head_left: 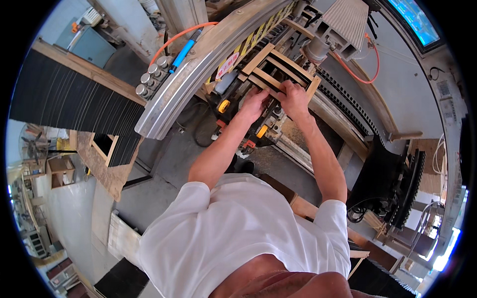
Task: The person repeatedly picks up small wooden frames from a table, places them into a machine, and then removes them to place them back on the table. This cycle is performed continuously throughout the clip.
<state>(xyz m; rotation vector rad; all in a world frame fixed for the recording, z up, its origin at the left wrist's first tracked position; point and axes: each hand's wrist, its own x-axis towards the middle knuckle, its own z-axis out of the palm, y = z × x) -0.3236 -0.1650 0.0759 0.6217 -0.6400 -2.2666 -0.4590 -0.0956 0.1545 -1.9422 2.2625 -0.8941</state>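
Note:
On the machine in front of me lies a rectangular frame of pale wooden strips [258, 59], with dark strips between its bars. My left hand [254, 103] is closed at the near side of this frame, thumb and fingers pinched on its edge. Just to the right, my right hand [294, 97] has its fingers curled over the same near side. Both hands almost meet there, and their fingertips are partly hidden. Beneath them is the machine's metal bed with yellow knobs [224, 106] and orange-red blocks.
A curved metal beam [171, 102] with striped warning tape stands left of the frame. A blue pen-like tool [185, 56] lies on it. Stacked black-faced panels [64, 82] are at the left. Above right hangs a ribbed metal machine head [343, 22], with a screen [414, 22] beyond.

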